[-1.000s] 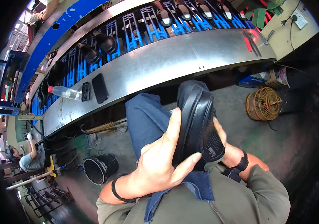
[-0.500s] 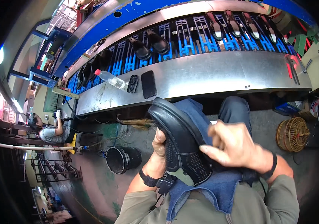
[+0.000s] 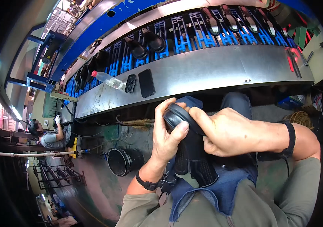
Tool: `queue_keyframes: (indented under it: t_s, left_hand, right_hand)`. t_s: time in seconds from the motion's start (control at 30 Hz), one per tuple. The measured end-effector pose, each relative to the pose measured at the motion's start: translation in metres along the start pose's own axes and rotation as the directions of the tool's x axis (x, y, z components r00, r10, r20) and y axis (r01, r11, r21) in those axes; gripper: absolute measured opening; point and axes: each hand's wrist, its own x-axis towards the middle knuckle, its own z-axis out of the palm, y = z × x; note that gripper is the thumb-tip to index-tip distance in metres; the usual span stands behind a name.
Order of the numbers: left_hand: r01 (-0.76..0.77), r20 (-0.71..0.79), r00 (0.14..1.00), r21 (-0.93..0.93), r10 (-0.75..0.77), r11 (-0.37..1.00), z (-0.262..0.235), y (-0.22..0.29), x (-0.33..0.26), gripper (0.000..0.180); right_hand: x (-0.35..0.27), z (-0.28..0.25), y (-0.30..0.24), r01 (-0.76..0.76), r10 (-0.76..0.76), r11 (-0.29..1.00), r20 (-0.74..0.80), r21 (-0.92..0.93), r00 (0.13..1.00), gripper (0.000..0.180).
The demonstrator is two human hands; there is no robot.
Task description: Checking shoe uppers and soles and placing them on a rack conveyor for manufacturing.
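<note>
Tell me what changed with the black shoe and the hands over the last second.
The black shoe was turned over in the lap: a second ago its toe pointed up with the left hand spread over its side; now both hands grip its upper end, and the right hand has come across on top. The bottle and phone stayed on the metal shelf.

Shoe (image 3: 189, 151) held over the lap, between both hands: left hand (image 3: 167, 138) on its left side, right hand (image 3: 229, 132) on its right, both touching it. Metal bench (image 3: 222, 70) runs across in front of the hands. On the bench, left part: phone (image 3: 146, 83), small case (image 3: 130, 83) just left of it, bottle (image 3: 107, 79) further left, lying down. Rack of shoes (image 3: 150, 39) behind the bench. Bucket (image 3: 121, 162) on the floor, left of the left forearm.
</note>
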Motion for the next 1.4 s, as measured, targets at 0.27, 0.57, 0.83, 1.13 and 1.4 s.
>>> queue_keyframes:
  t_s: [0.27,0.57,0.83,1.13,1.4]
  left_hand:
    - [-0.019,0.049,0.998,-0.095,0.024,0.995,0.017,0.011,-0.006,0.076]
    - [-0.043,0.106,0.993,-0.016,0.045,0.999,0.024,0.001,0.003,0.07]
    - [-0.029,0.036,0.999,-0.119,0.033,0.993,0.027,-0.003,0.007,0.071]
    - [0.032,0.168,0.986,-0.103,-0.014,0.994,0.034,-0.012,0.013,0.087]
    - [0.307,0.128,0.951,-0.52,-0.282,0.797,0.024,-0.07,0.017,0.078]
  right_hand:
    - [-0.015,-0.022,-0.004,-0.009,0.013,0.989,-0.025,0.146,1.0,0.073]
    - [-0.01,-0.033,-0.002,-0.05,0.048,0.999,0.094,0.014,0.994,0.056]
    - [-0.004,-0.029,0.016,-0.094,0.095,0.988,0.0,0.124,0.995,0.044]
    - [-0.007,-0.018,0.018,0.201,-0.196,0.98,-0.215,0.001,0.957,0.037]
    - [-0.049,0.057,0.0,-0.147,0.147,0.989,-0.422,0.033,0.895,0.059]
